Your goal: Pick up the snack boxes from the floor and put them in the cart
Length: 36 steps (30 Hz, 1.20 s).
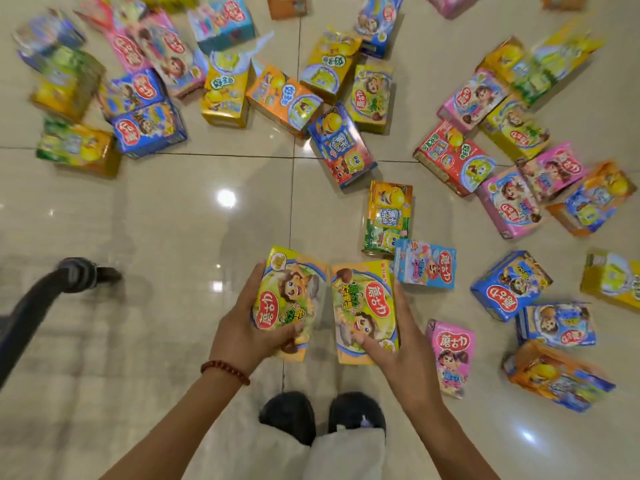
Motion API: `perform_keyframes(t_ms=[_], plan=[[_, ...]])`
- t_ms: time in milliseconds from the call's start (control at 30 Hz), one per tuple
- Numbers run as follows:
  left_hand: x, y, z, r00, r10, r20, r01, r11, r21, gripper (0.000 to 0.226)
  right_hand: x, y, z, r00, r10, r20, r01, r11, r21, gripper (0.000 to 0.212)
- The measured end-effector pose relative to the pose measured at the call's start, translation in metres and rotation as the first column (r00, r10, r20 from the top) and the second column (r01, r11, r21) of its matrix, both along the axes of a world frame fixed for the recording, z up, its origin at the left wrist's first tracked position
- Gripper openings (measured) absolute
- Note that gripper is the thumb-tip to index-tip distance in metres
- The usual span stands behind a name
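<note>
- Floor (pixel 180 209): glossy pale tiles with lamp glare, lying below both hands.
- Snack boxes on the floor (pixel 284 98): many, in pink, blue, yellow, orange, red and green, scattered in an arc beyond and to the right of the hands; some overlap, some lie apart.
- Cart (pixel 38 303): only a dark curved handle shows, well to the left of the left hand; no box is seen in it.
- Left-hand box (pixel 294 292): yellow-green, cartoon face on the front, held up off the floor.
- Right-hand box (pixel 363 306): same yellow-green kind, held just beside the first, the two near edges almost touching.
- Left hand (pixel 242 327): fingers wrapped round its box, thumb on the front; bead bracelet (pixel 225 370) at the wrist.
- Right hand (pixel 401 344): clasps its box, thumb across the front, fingers along the right edge.
- Dark shoes (pixel 322 415): directly beneath the held boxes.
</note>
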State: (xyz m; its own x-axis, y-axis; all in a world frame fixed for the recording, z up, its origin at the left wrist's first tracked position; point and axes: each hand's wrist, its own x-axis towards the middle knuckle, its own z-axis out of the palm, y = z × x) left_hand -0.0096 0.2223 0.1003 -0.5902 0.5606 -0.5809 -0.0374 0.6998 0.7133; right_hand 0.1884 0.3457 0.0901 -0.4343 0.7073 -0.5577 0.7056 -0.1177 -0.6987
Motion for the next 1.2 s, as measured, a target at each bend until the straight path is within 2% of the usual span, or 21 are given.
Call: perform_keyframes(t_ms=[200,467,600,700,967,1200], plan=[[-0.008,0.01,0.137,0.983,0.181,0.011,-0.18,0.963,0.199,0.103,-0.033,0.026,0.152,0.985,0.053,-0.165,-0.038,0.995,0.089,0.096],[-0.028,0.017,0.344,0.938,0.339,-0.074,-0.283,0.872,0.4,0.104,-0.076,0.046,0.358,0.932,0.133,-0.336,-0.063,0.975,0.213,0.095],[-0.039,0.009,0.441,0.886,0.464,-0.028,-0.39,0.775,0.496,0.106,-0.098,0.045,0.447,0.899,0.2,-0.39,-0.094,0.957,0.274,0.094],[-0.046,-0.004,0.502,0.826,0.556,-0.097,-0.412,0.712,0.569,0.104,-0.117,0.037,0.512,0.86,0.273,-0.43,-0.142,0.94,0.311,0.093],[-0.066,-0.058,0.636,0.682,0.716,-0.152,-0.44,0.567,0.696,0.101,-0.176,0.0,0.634,0.688,0.446,-0.572,-0.245,0.885,0.395,0.089],[-0.087,-0.127,0.698,0.518,0.831,-0.205,-0.465,0.474,0.748,0.097,-0.239,-0.06,0.703,0.497,0.579,-0.646,-0.37,0.815,0.446,0.085]])
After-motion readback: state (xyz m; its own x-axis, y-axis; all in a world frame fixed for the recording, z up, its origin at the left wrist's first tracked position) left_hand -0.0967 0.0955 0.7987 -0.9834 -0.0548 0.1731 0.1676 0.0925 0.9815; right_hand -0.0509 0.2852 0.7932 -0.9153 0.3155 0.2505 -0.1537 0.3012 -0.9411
